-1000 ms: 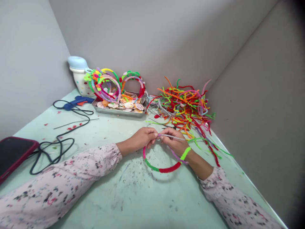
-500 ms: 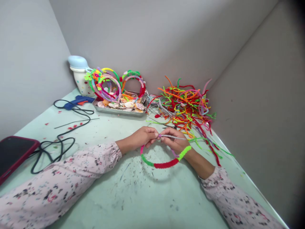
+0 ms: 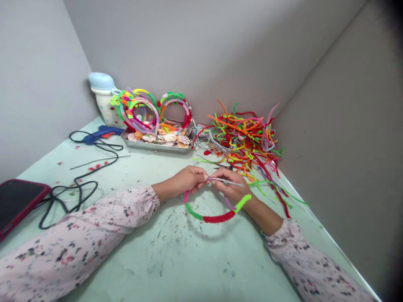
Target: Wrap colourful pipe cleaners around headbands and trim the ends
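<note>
A hoop wrapped in pink, green, red, lime and purple fuzzy stem hangs below my hands, above the table. My left hand pinches its upper end, at a small purple wrap. Right beside it, my right hand has its fingers closed on the hoop's pale grey end, which points right across the palm. The fingertips of both hands nearly meet at the purple wrap.
A metal tray holds shells and colourful hoops. Behind right lies a pile of fuzzy stems with scissors. Leftward are a blue glue gun, black cord, phone and white cup.
The view has shifted very slightly. Both hands keep their pinch at the purple wrap, and the hoop hangs almost as before.
</note>
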`<state>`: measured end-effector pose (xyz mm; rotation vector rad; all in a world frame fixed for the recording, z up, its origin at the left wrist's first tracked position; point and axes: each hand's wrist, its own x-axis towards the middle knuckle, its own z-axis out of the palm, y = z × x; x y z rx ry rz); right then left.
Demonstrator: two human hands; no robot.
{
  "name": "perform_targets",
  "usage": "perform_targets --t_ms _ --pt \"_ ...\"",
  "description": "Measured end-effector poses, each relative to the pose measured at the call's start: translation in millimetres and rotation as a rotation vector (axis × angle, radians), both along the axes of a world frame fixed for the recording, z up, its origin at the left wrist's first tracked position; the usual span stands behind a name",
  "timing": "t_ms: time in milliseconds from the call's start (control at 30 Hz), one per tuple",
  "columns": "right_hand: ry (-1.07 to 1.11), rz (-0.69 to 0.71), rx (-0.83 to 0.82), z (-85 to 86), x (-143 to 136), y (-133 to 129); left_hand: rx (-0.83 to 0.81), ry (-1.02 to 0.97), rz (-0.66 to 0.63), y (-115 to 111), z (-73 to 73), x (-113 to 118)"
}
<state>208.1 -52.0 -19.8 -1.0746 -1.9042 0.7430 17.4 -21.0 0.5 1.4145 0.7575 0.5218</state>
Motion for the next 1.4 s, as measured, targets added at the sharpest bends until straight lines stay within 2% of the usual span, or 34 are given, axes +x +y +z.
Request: perform_targets --t_ms 133,300,400,667,833,1400 --pt "-0.013 0.000 0.038 -0.8 0 1 -0.013 -0.008 -0.010 0 -0.7 0" --pt "0.026 0.053 -0.028 -1.2 1 0 -0.001 -0.011 -0.047 1 -1.9 -1" --pt "-0.009 0.070 -0.014 -2.2 3 0 0.001 -0.003 -0.058 1 -0.5 -2" --pt "-0.082 0.056 0.133 -2.3 4 1 -0.052 -0.019 -0.112 4 1.8 -5" --pt "-0.055 0.076 0.258 -3.1 4 1 -0.068 -0.028 -0.141 6 1.4 -7" --pt "-0.135 0.109 0.473 -7.6 5 1 -0.127 -0.016 -0.208 9 0.8 -10"
